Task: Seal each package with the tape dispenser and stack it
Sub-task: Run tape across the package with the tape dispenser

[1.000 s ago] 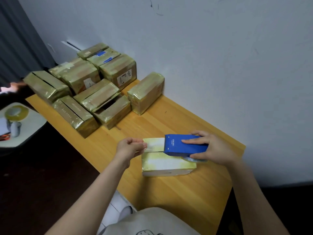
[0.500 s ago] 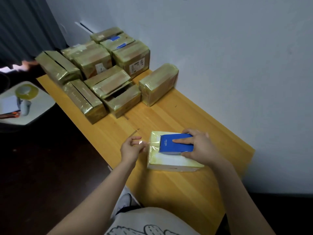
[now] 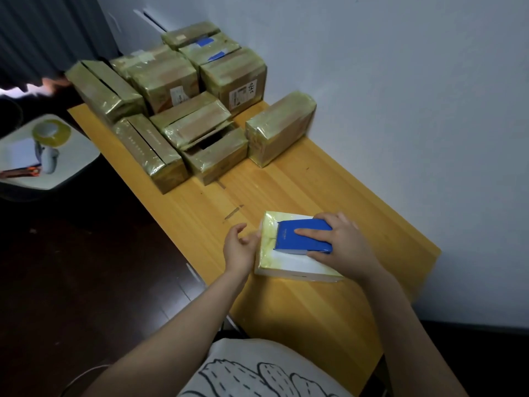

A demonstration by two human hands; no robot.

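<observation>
A small white package (image 3: 289,265) partly wrapped in yellowish tape lies on the wooden table (image 3: 286,310) in front of me. My right hand (image 3: 343,247) presses a blue tape dispenser (image 3: 300,237) flat on top of it, index finger stretched along the dispenser. My left hand (image 3: 239,250) rests against the package's left end, fingers loosely curled; no tape strip shows between them. Several taped brown packages (image 3: 183,110) are stacked at the table's far end.
A lone taped package (image 3: 279,127) lies near the wall, right of the stack. One box (image 3: 209,147) in the stack has an open flap. A low white side table (image 3: 65,167) at left carries a tape roll (image 3: 51,133). The wall runs along the table's right.
My left hand has let go of the pulled tape end and now lies against the package's left side. The dispenser has slid a little toward that end. My head has moved closer.
</observation>
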